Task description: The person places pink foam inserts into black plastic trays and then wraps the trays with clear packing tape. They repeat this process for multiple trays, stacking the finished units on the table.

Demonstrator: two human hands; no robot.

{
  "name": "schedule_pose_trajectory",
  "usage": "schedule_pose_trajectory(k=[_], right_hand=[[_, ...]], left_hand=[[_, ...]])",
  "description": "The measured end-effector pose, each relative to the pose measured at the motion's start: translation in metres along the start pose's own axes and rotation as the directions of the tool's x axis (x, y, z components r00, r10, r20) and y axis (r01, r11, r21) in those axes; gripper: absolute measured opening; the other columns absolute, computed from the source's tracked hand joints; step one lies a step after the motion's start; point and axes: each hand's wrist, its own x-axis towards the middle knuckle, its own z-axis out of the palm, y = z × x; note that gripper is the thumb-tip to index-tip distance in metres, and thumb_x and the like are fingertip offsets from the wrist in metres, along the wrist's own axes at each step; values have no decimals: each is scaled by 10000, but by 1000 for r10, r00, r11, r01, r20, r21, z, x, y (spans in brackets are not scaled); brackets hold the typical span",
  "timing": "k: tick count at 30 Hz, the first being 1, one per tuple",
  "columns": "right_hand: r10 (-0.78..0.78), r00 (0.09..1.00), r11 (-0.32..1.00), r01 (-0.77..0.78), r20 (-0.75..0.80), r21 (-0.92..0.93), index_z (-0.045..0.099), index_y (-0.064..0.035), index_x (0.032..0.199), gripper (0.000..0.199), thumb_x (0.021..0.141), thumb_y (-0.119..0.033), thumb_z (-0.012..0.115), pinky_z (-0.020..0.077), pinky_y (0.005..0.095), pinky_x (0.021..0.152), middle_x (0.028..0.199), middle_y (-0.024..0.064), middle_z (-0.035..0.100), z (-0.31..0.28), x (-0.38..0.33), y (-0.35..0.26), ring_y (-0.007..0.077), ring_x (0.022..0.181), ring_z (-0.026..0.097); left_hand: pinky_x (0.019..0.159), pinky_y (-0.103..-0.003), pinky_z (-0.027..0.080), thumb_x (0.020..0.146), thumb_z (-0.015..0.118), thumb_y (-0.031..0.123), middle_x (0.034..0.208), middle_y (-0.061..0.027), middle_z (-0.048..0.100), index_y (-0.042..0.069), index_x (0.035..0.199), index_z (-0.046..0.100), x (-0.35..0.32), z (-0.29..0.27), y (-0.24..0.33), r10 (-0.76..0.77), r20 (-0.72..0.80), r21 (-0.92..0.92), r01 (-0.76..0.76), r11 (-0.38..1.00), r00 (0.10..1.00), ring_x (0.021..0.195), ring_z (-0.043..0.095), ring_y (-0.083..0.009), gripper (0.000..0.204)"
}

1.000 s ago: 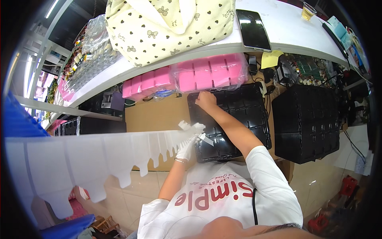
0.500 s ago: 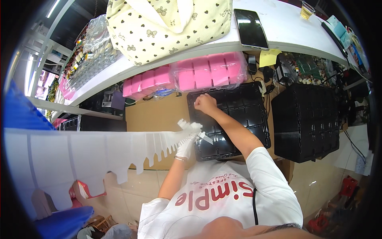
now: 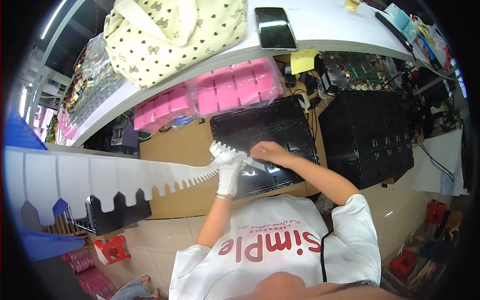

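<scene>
My left hand (image 3: 229, 172), in a white glove, is closed around the end of a long white strip (image 3: 120, 175) with a notched lower edge. The strip runs out to the far left, appearing large there. A short flap of it (image 3: 256, 164) sticks out past the glove on the right. My bare right hand (image 3: 271, 151) is close beside that end with its fingers drawn together; whatever they pinch, if anything, is too small to make out. Beneath both hands lies a black moulded plastic tray (image 3: 285, 125) on brown cardboard (image 3: 172, 150).
Pink foam blocks in clear wrap (image 3: 235, 87) lie behind the tray. A tall stack of black trays (image 3: 367, 135) stands to the right. On the white shelf (image 3: 320, 30) above are a cream patterned bag (image 3: 175, 45) and a phone (image 3: 275, 29). A red stool (image 3: 112, 249) stands on the floor.
My right hand has come back from the tray's far part to the strip's end, its fist loosening into a pinch. The left hand still grips the strip. The view has shifted, showing more floor at left.
</scene>
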Motion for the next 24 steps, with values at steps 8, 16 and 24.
schedule_pose_trajectory(k=[8,16,24], right_hand=[[-624,774,645,432,-107,-630,668,-62,802,128,752,-139,758,438,292,621,750,32,569,-2,-23,14,148,697,555],[-538,698,834,359,-472,-419,685,-88,771,127,732,-184,759,436,323,602,706,47,527,-65,7,5,172,647,528],[-338,705,777,-164,-623,-608,705,-100,773,119,712,-190,756,494,374,673,784,97,637,-161,83,43,276,750,624]], left_hand=[[643,-192,468,904,642,129,873,13,644,58,985,652,-1,33,-14,17,73,-106,-9,994,997,710,570,-53,109],[697,-213,475,900,654,149,973,-9,653,53,1104,589,18,17,-29,36,-57,-130,-43,991,998,806,593,-75,235],[662,-191,463,901,656,173,946,1,656,66,1057,631,14,4,-25,-8,-25,-107,5,994,1000,712,556,-50,191]])
